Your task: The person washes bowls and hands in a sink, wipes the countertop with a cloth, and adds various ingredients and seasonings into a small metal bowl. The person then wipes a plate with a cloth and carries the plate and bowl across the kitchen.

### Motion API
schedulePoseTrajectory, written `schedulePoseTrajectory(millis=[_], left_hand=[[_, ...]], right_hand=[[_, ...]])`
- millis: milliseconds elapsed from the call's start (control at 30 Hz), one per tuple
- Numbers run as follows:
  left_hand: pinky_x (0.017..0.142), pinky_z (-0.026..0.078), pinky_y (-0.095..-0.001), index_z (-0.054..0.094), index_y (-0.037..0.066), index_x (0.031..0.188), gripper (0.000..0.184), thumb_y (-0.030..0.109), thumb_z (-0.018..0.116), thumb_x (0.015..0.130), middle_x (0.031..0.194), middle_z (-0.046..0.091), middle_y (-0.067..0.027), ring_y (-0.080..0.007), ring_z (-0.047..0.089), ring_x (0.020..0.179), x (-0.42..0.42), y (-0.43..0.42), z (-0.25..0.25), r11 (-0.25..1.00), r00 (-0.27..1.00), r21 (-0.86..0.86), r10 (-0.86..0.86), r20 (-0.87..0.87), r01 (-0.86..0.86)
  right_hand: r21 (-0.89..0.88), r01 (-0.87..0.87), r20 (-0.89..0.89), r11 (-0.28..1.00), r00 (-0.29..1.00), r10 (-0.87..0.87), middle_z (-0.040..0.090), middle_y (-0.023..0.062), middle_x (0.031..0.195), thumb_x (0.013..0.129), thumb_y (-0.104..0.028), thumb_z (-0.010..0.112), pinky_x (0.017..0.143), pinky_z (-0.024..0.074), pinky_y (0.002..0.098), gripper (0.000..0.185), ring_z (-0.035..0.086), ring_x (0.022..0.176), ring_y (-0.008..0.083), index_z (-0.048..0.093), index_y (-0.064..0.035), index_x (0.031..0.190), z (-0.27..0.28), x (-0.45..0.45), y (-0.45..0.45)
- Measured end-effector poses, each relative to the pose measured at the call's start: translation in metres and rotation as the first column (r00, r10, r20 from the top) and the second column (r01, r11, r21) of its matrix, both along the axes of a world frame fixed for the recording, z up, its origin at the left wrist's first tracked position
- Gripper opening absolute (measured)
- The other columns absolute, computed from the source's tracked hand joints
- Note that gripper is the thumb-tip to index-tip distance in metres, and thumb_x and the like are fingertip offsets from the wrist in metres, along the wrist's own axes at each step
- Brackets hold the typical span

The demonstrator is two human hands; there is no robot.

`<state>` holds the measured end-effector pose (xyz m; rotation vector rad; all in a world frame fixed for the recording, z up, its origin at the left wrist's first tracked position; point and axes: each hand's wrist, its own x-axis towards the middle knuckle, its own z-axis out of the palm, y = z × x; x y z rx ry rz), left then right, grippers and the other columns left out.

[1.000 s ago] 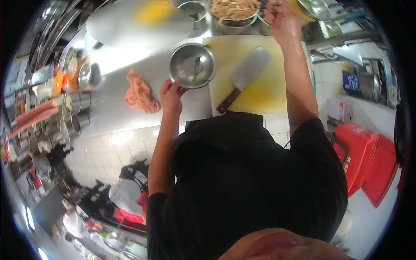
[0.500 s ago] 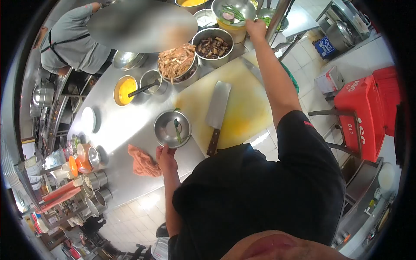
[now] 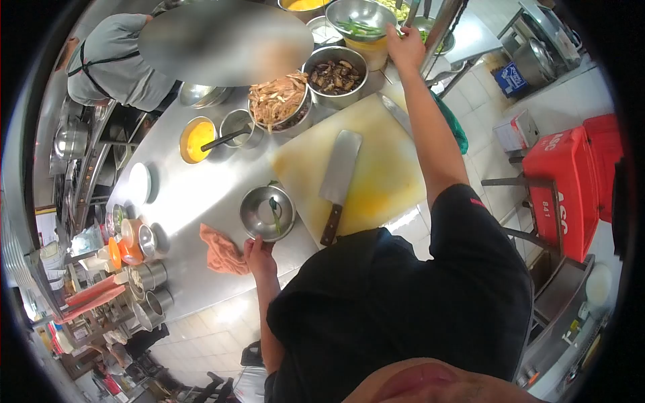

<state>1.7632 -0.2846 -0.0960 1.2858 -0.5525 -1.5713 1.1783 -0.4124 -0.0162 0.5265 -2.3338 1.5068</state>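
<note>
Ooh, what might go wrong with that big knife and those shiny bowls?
The cleaver lies with its handle near the black shirt, so a bump might shift it. The small bowl has the left hand at just one edge, so it might tilt. The far bowl of greens could tip if the right hand pushes its rim.

Kitchen interior. A stainless-steel bench (image 3: 181, 285) occupies the left and centre, crossed by a bright band of reflected light (image 3: 195, 185). Pale tiled floor (image 3: 211, 336) borders its near edge and continues rightward toward a pale wall (image 3: 571, 104). A low steel unit (image 3: 552, 285) stands at near right.
</note>
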Motion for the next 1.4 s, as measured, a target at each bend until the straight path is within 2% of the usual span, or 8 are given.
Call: schedulePoseTrajectory(millis=[133, 400, 600, 700, 900, 1000, 1100, 1400], left_hand=[[0.072, 0.056, -0.0369, 0.046, 0.009, 0.083, 0.013, 0.002, 0.055, 0.089, 0.082, 0.059, -0.0058, -0.0199, 0.063, 0.076, 0.005, 0.004, -0.004, 1.0, 1.0, 0.004, 0.027, -0.005, -0.027], [0.073, 0.057, -0.0373, 0.047, 0.009, 0.084, 0.012, 0.002, 0.054, 0.09, 0.083, 0.06, -0.0064, -0.021, 0.064, 0.077, 0.012, 0.004, -0.011, 1.0, 0.999, -0.001, 0.013, -0.042, -0.013], [0.077, 0.056, -0.0408, 0.048, 0.009, 0.084, 0.012, 0.001, 0.054, 0.09, 0.085, 0.06, -0.0074, -0.0233, 0.064, 0.08, 0.014, 0.005, -0.009, 1.0, 0.999, -0.002, 0.016, -0.04, -0.016], [0.08, 0.055, -0.0426, 0.047, 0.009, 0.083, 0.013, 0.0, 0.054, 0.089, 0.085, 0.06, -0.0075, -0.0242, 0.064, 0.083, 0.016, 0.008, -0.008, 0.999, 0.999, 0.007, 0.034, -0.029, -0.034], [0.081, 0.055, -0.0436, 0.048, 0.009, 0.082, 0.014, -0.001, 0.054, 0.089, 0.085, 0.059, -0.0075, -0.024, 0.064, 0.084, 0.018, 0.011, -0.011, 0.998, 0.999, 0.048, 0.044, -0.012, -0.043], [0.081, 0.055, -0.0434, 0.048, 0.009, 0.082, 0.013, -0.001, 0.054, 0.089, 0.085, 0.06, -0.0075, -0.024, 0.064, 0.084, 0.018, 0.008, -0.012, 0.999, 0.999, 0.037, 0.038, -0.029, -0.037], [0.081, 0.055, -0.0429, 0.048, 0.009, 0.083, 0.013, 0.0, 0.054, 0.089, 0.085, 0.06, -0.0073, -0.0238, 0.064, 0.082, 0.018, 0.005, -0.013, 1.0, 0.999, 0.015, 0.017, -0.039, -0.016], [0.079, 0.055, -0.0416, 0.047, 0.008, 0.083, 0.012, 0.001, 0.054, 0.089, 0.086, 0.06, -0.008, -0.0227, 0.063, 0.083, 0.019, 0.0, -0.015, 1.0, 1.0, 0.018, 0.002, -0.015, -0.002]], right_hand=[[0.205, -0.248, -0.192, 0.947, 0.938, 0.288, 0.067, 0.0157, 0.09, 0.076, -0.044, 0.065, 0.075, 0.0509, 0.0398, 0.042, 0.065, 0.083, 0.0342, 0.069, -0.0054, 0.092, 0.036, 0.026, 0.02], [0.772, -0.501, -0.054, 0.391, 0.561, 0.826, 0.066, 0.0209, 0.096, 0.078, -0.038, 0.065, 0.087, 0.0464, 0.0422, 0.04, 0.062, 0.099, 0.0335, 0.069, -0.0077, 0.103, 0.049, -0.004, -0.053], [0.57, -0.821, 0.418, 0.025, 0.317, 0.851, 0.067, 0.0183, 0.087, 0.08, -0.027, 0.064, 0.076, 0.0484, 0.0366, 0.027, 0.062, 0.081, 0.0265, 0.068, -0.0027, 0.089, 0.042, -0.028, -0.088], [0.703, -0.694, 0.239, 0.155, 0.436, 0.868, 0.066, 0.0158, 0.079, 0.079, -0.027, 0.066, 0.07, 0.0478, 0.0338, 0.026, 0.06, 0.074, 0.0208, 0.066, -0.0009, 0.083, 0.035, -0.029, -0.083], [0.453, -0.809, -0.089, 0.374, 0.377, 0.922, 0.061, 0.012, 0.067, 0.077, -0.03, 0.07, 0.063, 0.0449, 0.037, 0.03, 0.06, 0.068, 0.0207, 0.065, -0.0008, 0.08, 0.01, -0.028, -0.08], [0.679, -0.715, 0.219, 0.165, 0.412, 0.885, 0.062, 0.0099, 0.067, 0.079, -0.031, 0.069, 0.062, 0.0445, 0.0376, 0.03, 0.06, 0.067, 0.0221, 0.065, -0.0009, 0.081, 0.05, -0.022, -0.076], [0.636, -0.744, 0.176, 0.203, 0.397, 0.901, 0.063, 0.0049, 0.067, 0.082, -0.028, 0.068, 0.059, 0.0438, 0.0362, 0.026, 0.059, 0.065, 0.0182, 0.066, -0.0022, 0.078, 0.053, -0.033, -0.083], [-0.027, -0.848, 0.122, 0.529, 0.523, 0.844, 0.056, 0.001, 0.061, 0.081, -0.013, 0.069, 0.055, 0.0425, 0.0288, 0.02, 0.05, 0.057, 0.0104, 0.061, -0.0029, 0.066, 0.125, -0.013, -0.075]])
